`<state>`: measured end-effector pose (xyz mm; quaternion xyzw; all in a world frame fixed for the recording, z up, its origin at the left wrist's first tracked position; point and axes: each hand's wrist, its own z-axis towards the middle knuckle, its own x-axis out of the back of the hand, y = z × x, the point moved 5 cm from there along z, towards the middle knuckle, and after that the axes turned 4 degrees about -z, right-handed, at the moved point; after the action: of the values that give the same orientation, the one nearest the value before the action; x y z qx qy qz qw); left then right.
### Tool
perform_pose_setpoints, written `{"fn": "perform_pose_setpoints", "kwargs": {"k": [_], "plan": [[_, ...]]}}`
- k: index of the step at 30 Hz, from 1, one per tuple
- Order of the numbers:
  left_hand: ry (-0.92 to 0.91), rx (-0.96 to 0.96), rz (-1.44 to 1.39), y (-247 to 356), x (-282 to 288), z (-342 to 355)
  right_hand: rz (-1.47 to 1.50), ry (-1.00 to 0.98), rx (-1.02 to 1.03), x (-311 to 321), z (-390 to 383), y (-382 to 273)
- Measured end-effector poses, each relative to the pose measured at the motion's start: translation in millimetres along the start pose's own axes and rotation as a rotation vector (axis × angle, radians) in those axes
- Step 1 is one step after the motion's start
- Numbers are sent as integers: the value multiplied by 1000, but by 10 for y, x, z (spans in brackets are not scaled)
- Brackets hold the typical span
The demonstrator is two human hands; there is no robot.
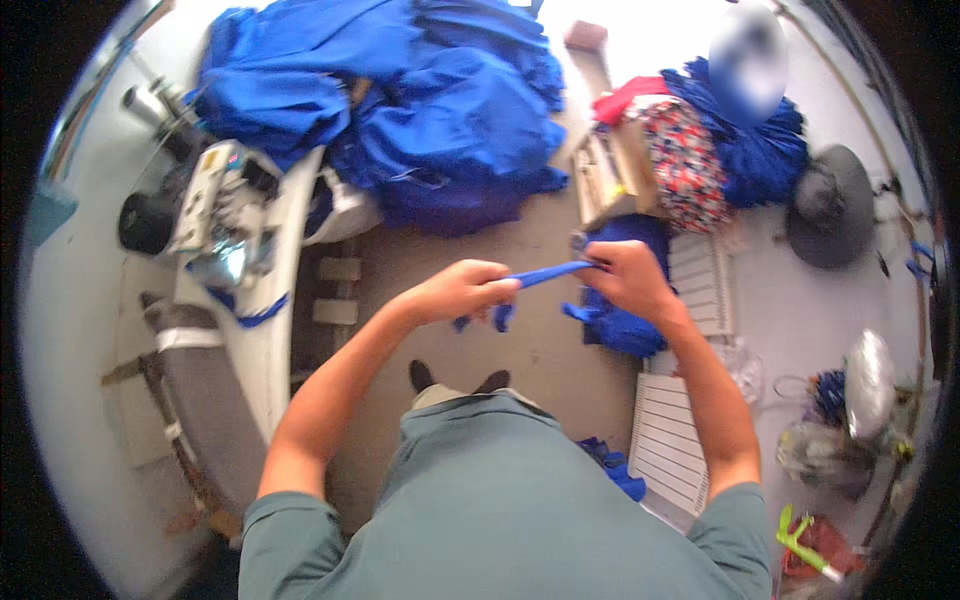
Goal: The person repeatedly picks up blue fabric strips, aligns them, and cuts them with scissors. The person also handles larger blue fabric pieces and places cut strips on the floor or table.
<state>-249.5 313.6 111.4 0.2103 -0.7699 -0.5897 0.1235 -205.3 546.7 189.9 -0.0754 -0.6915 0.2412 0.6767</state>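
Fingers of the left hand and right hand are grasping a blue strip; even tension should be keeping it untwisted.

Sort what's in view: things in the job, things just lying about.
In the job:
- blue strip, held between left hand and right hand
- blue cloth heap, possibly, by matching colour

Apparently lying about:
- patterned cloth
- silvery bundle

A narrow blue fabric strip stretches taut and nearly straight, crosswise beyond the grey-green shirt.
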Motion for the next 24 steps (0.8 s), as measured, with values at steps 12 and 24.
{"fn": "perform_pose_setpoints", "kwargs": {"k": [12, 24], "plan": [[128, 51, -465, 36, 118, -27, 147, 106, -207, -199, -41, 675], [28, 200, -154, 82, -85, -193, 189, 60, -160, -341, -42, 541]]}}
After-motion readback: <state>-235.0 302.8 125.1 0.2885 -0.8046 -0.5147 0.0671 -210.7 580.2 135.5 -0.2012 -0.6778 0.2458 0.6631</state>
